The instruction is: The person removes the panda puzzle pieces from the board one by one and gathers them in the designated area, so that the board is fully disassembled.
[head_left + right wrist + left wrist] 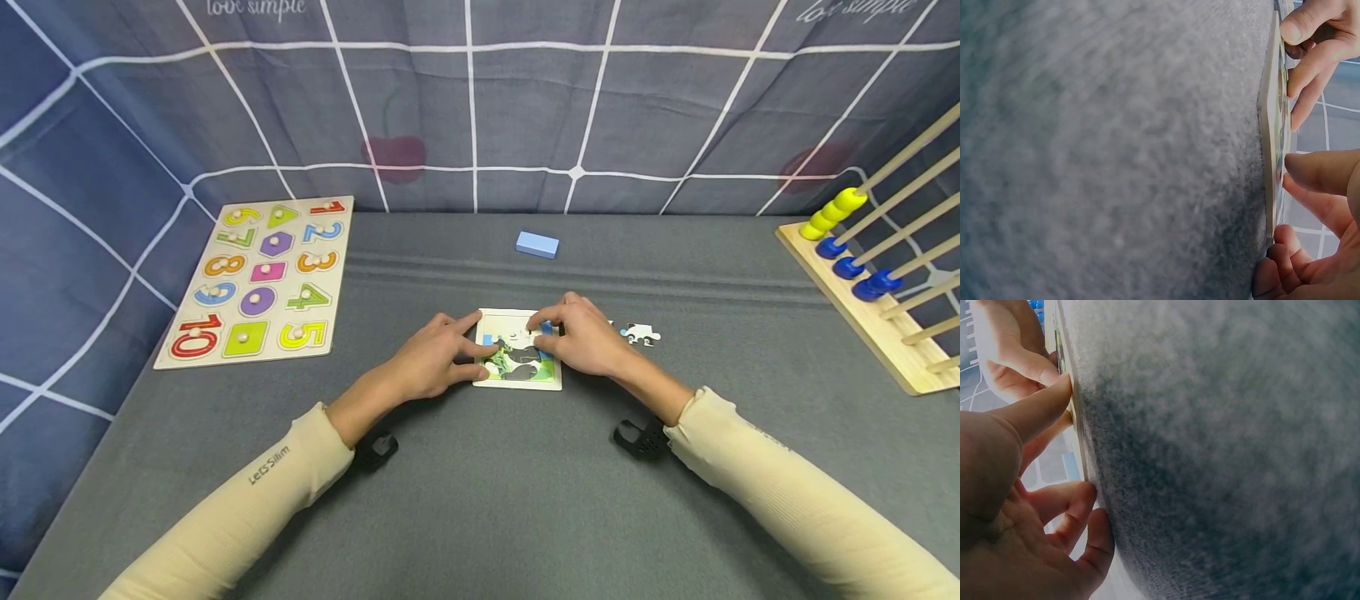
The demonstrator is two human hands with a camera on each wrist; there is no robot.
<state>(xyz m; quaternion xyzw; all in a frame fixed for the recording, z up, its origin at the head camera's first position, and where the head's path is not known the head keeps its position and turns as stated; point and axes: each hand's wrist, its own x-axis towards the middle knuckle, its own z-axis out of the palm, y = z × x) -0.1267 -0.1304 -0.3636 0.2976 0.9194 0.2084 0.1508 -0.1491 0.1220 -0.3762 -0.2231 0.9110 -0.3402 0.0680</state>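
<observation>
A small square panda jigsaw puzzle [517, 375] in a pale frame lies flat on the grey table, a plain light patch showing in its upper part. Along its left side rests my left hand [431, 358], thumb at the lower left corner and a finger reaching over the picture. My right hand [588, 333] comes in from the right, thumb and index fingertips pressing on the picture's upper right. In the right wrist view its other fingers [1282, 250] are bent against the puzzle's edge. A loose black-and-white puzzle piece [641, 334] sits beyond my right wrist, partly beside another bit hidden by the hand.
At the left lies a number and shape peg board [341, 275]. A blue block [537, 244] is behind the puzzle. On the right stands a wooden bead rack [862, 317] with yellow and blue beads. A checked cloth [525, 108] hangs along the back.
</observation>
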